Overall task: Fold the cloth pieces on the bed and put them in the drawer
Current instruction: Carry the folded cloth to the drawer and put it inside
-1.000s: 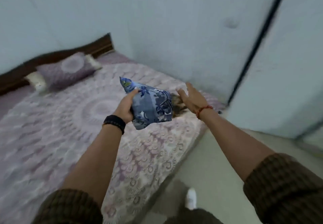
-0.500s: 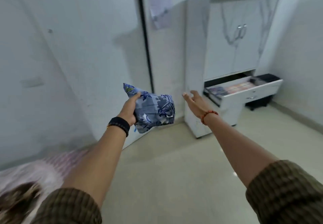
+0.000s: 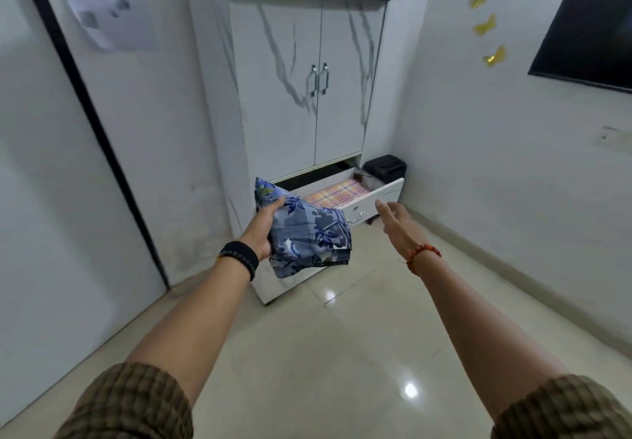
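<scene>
My left hand (image 3: 265,230) grips a folded blue floral cloth (image 3: 311,233) and holds it up in the air in front of the white cupboard (image 3: 301,96). The cupboard's bottom drawer (image 3: 376,197) is pulled out, and a folded checked cloth (image 3: 337,193) lies inside it. The blue cloth hides the drawer's left part. My right hand (image 3: 396,223) is stretched forward with straight fingers, holding nothing, just below the drawer's front panel. The bed is out of view.
A black box (image 3: 384,166) stands on the floor in the corner, right of the cupboard. A white wall with a black vertical strip (image 3: 85,113) runs along the left. The glossy tiled floor (image 3: 342,353) stretches between me and the cupboard.
The view has swung from the bed round to the cupboard, which now stands closer and centred. My left hand still holds the blue cloth and my right hand stays stretched out, empty.
</scene>
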